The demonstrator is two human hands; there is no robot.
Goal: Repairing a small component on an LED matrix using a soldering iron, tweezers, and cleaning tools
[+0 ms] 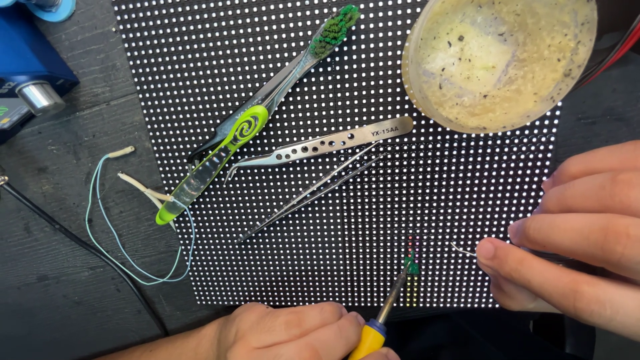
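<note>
My left hand [293, 330] grips soldering iron [387, 313]; long axis runs up-right, tip on lit pixels [411, 267] at LED panel [333, 100] bottom edge. My right hand [573, 240] pinches thin wire [462, 251], just right of tip. Right hand is nearer the joint. Tweezers [320, 143] lie up-left, idle.

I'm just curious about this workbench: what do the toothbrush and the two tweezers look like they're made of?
The toothbrush looks like plastic: a glossy lime-green and see-through handle with green bristles. Both the curved tweezers and the straight tweezers look like bare metal, probably steel, with a silvery, brushed, reflective sheen.
</note>
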